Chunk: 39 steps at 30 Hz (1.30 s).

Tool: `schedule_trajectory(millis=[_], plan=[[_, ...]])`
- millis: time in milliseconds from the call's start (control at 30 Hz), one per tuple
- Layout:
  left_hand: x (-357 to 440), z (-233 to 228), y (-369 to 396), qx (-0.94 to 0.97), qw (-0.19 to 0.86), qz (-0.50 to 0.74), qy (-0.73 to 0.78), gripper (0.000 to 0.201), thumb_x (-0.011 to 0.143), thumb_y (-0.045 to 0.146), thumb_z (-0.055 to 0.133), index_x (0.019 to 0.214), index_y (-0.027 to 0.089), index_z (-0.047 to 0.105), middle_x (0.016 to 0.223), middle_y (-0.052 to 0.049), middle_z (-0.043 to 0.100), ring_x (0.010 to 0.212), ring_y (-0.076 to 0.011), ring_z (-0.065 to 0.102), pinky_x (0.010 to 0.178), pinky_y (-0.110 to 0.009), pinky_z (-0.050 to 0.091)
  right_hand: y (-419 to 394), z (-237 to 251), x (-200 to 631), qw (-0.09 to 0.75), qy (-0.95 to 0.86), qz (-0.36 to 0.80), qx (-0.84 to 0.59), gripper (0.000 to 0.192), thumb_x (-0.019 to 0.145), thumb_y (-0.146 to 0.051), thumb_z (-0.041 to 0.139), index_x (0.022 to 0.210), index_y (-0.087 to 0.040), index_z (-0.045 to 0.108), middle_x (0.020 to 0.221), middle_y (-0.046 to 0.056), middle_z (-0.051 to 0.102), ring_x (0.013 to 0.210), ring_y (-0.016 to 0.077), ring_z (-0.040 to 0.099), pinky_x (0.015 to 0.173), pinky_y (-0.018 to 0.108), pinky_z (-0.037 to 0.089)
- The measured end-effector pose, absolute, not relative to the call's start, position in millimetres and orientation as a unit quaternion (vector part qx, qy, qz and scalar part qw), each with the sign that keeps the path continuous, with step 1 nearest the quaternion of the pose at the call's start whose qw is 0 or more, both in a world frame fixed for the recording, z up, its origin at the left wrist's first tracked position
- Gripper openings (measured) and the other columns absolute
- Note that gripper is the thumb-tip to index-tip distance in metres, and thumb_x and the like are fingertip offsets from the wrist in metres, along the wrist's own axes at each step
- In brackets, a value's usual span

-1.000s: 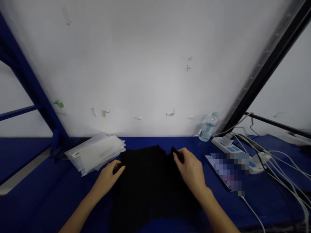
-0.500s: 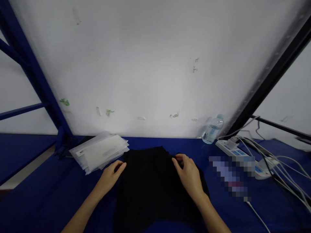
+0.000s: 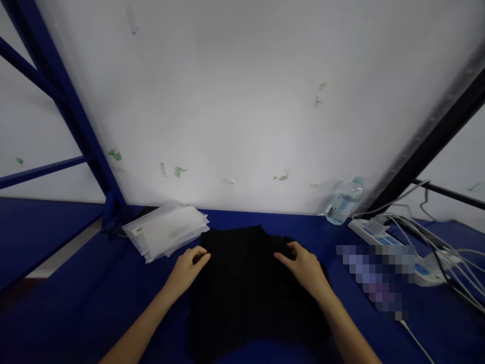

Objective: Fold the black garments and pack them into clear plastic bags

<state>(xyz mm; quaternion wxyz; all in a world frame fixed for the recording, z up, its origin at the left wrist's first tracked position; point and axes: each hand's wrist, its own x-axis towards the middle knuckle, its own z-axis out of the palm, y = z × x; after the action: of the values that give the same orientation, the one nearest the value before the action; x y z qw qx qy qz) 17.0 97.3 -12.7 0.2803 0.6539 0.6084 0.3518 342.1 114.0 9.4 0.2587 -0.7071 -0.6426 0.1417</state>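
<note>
Fingers [image 3: 200, 259] of the left hand [image 3: 187, 270] and right hand [image 3: 306, 268] are pressed loosely open on the black garment [image 3: 246, 283]; it is judged partly folded on the bench [image 3: 76, 303]; bagging pouches [image 3: 166, 235] lie untouched.

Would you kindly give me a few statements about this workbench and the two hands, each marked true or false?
1. Both hands rest on the black garment. True: the left hand is at its left edge, the right hand at its upper right.
2. The stack of clear bags lies right of the garment. False: it lies to the left.
3. A water bottle stands by the white wall. True.
4. The table is red. False: it is blue.
5. The power strip has no cables. False: white cables run from it.
</note>
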Motion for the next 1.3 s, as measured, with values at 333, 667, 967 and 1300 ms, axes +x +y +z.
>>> schedule_trajectory(millis=[333, 667, 967, 1300], plan=[[15.8, -18.8, 100.8, 0.649, 0.286, 0.354, 0.61, 0.024, 0.084, 0.04, 0.051, 0.078, 0.021, 0.065, 0.077, -0.002, 0.065, 0.078, -0.022, 0.061, 0.072, -0.031, 0.041, 96.3, 52.0, 261.6, 0.219, -0.712, -0.028, -0.667, 0.019, 0.085, -0.028, 0.058, 0.102, -0.017, 0.057, 0.095, 0.009, 0.067, 0.077, 0.0245, 0.067, 0.06, 0.032, 0.049], [14.9, -18.7, 99.9, 0.653, 0.291, 0.362, 0.598, 0.022, 0.083, 0.04, 0.053, 0.08, 0.021, 0.065, 0.079, -0.001, 0.067, 0.08, -0.0213, 0.06, 0.074, -0.03, 0.042, 25.4, -3.4, 198.4, 0.3, -0.83, -0.025, -0.469, 0.04, 0.093, -0.03, 0.048, 0.129, -0.013, 0.049, 0.124, 0.016, 0.062, 0.114, 0.0277, 0.059, 0.091, 0.041, 0.054], [14.9, -19.4, 99.6, 0.655, 0.286, 0.362, 0.599, 0.02, 0.083, 0.038, 0.054, 0.079, 0.022, 0.065, 0.078, -0.001, 0.066, 0.079, -0.0209, 0.06, 0.074, -0.031, 0.042, 37.8, -6.6, 191.7, 0.289, -0.796, -0.056, -0.528, 0.035, 0.088, -0.027, 0.057, 0.119, -0.012, 0.057, 0.106, 0.014, 0.067, 0.098, 0.0287, 0.063, 0.081, 0.043, 0.055], [13.4, -17.9, 99.0, 0.659, 0.291, 0.352, 0.598, 0.022, 0.083, 0.039, 0.052, 0.081, 0.021, 0.064, 0.079, -0.002, 0.067, 0.08, -0.0219, 0.061, 0.074, -0.031, 0.043, 40.3, 5.7, 191.3, 0.346, -0.787, 0.011, -0.511, 0.017, 0.089, -0.009, 0.045, 0.09, -0.019, 0.058, 0.075, 0.003, 0.062, 0.068, 0.0176, 0.063, 0.059, 0.029, 0.049]])
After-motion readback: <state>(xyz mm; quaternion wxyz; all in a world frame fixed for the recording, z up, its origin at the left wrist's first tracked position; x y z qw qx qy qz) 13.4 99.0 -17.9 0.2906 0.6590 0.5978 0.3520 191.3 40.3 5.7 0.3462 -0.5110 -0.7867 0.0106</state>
